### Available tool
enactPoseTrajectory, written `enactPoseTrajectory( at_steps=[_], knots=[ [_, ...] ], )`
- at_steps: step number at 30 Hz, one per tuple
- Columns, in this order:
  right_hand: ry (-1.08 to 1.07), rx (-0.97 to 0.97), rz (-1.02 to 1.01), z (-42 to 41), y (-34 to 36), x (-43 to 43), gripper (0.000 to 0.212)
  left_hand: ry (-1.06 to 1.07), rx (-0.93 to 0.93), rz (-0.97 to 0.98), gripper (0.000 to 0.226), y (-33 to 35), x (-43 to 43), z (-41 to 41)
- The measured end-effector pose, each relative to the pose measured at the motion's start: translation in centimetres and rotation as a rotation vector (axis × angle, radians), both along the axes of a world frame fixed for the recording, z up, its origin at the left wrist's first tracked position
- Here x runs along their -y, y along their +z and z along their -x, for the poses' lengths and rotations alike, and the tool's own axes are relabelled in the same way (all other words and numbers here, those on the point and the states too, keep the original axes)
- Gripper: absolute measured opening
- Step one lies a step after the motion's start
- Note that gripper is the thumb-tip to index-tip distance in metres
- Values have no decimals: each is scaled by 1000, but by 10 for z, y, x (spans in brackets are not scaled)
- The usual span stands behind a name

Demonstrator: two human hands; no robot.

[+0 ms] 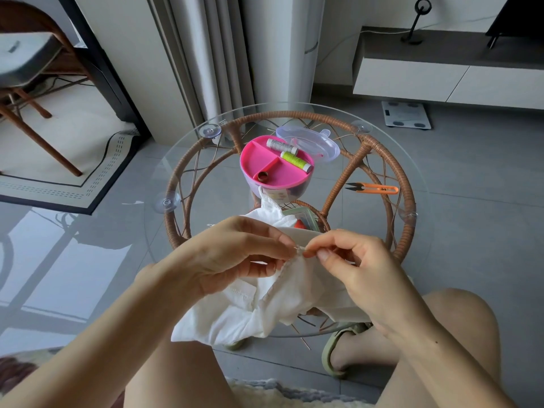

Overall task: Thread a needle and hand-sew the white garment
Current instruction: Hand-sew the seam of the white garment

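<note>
In the lower middle of the frame both hands meet over the near edge of a round glass table set on a wicker frame. The left hand has its fingers curled and pinches a fold of the white garment between thumb and fingertips. The right hand, just right of centre, pinches the needle between thumb and forefinger, its other fingers curled in. The needle is a thin silver sliver between the two sets of fingertips, lying at the garment's folded edge; whether thread runs through it is too fine to tell. The garment hangs bunched from the hands, down over the table's near rim toward the person's bare knees, and part of it stretches back across the glass toward the centre of the frame. Above the hands, at the middle of the table, stands an open pink sewing box with divided compartments: a grey spool and a green spool lie in the far one, and a small brass-coloured thimble in the near one. Its clear lid lies just behind it. Orange thread snips rest on the glass to the right, well apart from the box. A bathroom scale sits on the grey floor at upper right, and a wooden chair stands at upper left.
</note>
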State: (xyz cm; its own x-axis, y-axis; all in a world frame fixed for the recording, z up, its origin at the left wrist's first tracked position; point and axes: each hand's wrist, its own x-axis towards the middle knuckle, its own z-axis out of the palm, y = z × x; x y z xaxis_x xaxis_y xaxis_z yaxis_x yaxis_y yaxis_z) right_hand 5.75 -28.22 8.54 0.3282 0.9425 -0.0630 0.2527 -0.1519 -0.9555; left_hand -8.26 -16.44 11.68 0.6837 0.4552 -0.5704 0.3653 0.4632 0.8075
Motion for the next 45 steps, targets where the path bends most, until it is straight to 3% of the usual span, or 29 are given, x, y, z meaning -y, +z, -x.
enactPoseTrajectory(
  at_steps=[5, 13, 17, 20, 29, 33, 39, 45],
  knots=[
    [43, -85, -38, 1, -4, 0, 31, -28, 0, 0, 8, -1, 0, 2],
    [88, 53, -223, 9, -5, 4, 13, -49, 60, -3, 6, 2, 6, 4],
    [45, 144, -312, 18, -9, 3, 13, -47, 61, -50, 7, 6, 11, 3],
    [51, 176, -341, 22, -7, 3, 24, -37, 22, -143, 7, 6, 14, 3],
    [95, 50, -305, 21, -1, 6, 14, -4, -1, -221, 15, 7, 21, 10],
    [50, 271, -342, 20, 2, 9, 19, -21, 18, -203, 20, 7, 22, 11],
    [89, 388, -346, 21, 15, 11, 18, -55, 54, -120, 33, 8, 19, 15],
    [93, 690, -403, 28, 18, 12, 12, -32, 66, -80, 27, 5, 19, 16]
  ],
)
